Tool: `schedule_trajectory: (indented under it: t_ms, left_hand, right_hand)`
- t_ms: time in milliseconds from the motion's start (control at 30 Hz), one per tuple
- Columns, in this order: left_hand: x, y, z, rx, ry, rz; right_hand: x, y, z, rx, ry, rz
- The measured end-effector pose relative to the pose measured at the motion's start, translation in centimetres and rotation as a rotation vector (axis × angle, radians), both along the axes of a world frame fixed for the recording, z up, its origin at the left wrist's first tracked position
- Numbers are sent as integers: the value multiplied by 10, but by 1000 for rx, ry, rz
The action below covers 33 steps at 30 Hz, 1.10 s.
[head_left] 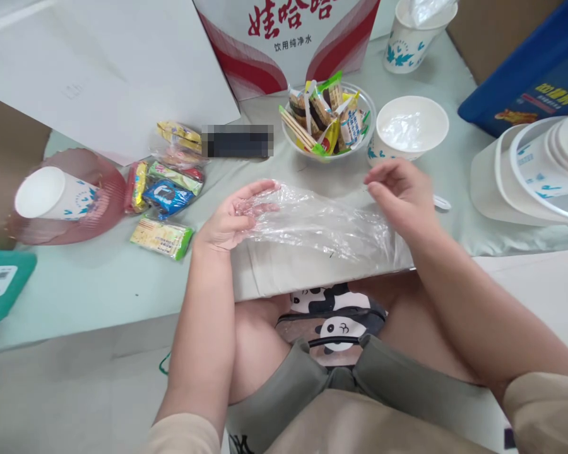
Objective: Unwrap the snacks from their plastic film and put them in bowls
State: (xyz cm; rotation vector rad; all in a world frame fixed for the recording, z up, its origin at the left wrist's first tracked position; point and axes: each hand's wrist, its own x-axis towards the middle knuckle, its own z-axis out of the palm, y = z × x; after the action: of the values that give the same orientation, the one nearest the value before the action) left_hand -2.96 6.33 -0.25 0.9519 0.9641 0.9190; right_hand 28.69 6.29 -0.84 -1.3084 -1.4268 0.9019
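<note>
A thin clear plastic bag stretches in wrinkles above the table's front edge, between my two hands. My left hand has its fingers curled at the left end of the film, which partly covers the fingertips. At the other end is my right hand, half curled, with thumb and forefinger a little apart and nothing visible between them. The film's right end passes below that hand; whether it touches the palm is hidden. Just beyond my right hand stands a paper cup with crumpled clear plastic inside.
A clear bowl of wrapped snacks stands behind the bag. To the left lie snack packets and a pink dish with a tipped paper cup. White tubs and a blue package are at right. A large carton stands behind.
</note>
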Motion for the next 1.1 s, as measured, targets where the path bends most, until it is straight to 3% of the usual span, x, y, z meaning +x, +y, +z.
schedule_trajectory:
  t_ms: [167, 267, 333, 467, 533, 600, 667, 733, 833, 1000, 1100]
  left_hand:
    - [12, -1, 4, -9, -21, -53]
    - [16, 2, 4, -50, -40, -111]
    - [15, 6, 1, -40, -47, -37]
    - [23, 7, -7, -89, -150, 265]
    - [37, -1, -10, -173, -200, 255]
    - [58, -14, -11, -224, -206, 129]
    - [80, -27, -12, -184, -194, 45]
    - [98, -36, -12, -110, -143, 72]
    - [111, -40, -12, -18, -1, 213]
    - [99, -31, -8, -108, 222, 226]
    - [90, -26, -7, -103, 201, 257]
  right_hand:
    - [-33, 5, 4, -342, 193, 364]
    - [-42, -1, 3, -498, 106, 628]
    - [-44, -6, 2, -547, 40, 690]
    - [-43, -12, 0, -459, 166, 393]
    - [-44, -15, 0, -399, 214, 290]
    - [-47, -19, -1, -313, 197, 204]
    - [-52, -25, -4, -184, 117, 86]
    - [-57, -30, -7, -43, 6, -2]
    - [-60, -33, -10, 81, -100, 20]
    - [-52, -30, -7, -99, -59, 7]
    - [-47, -29, -7, -215, 34, 54]
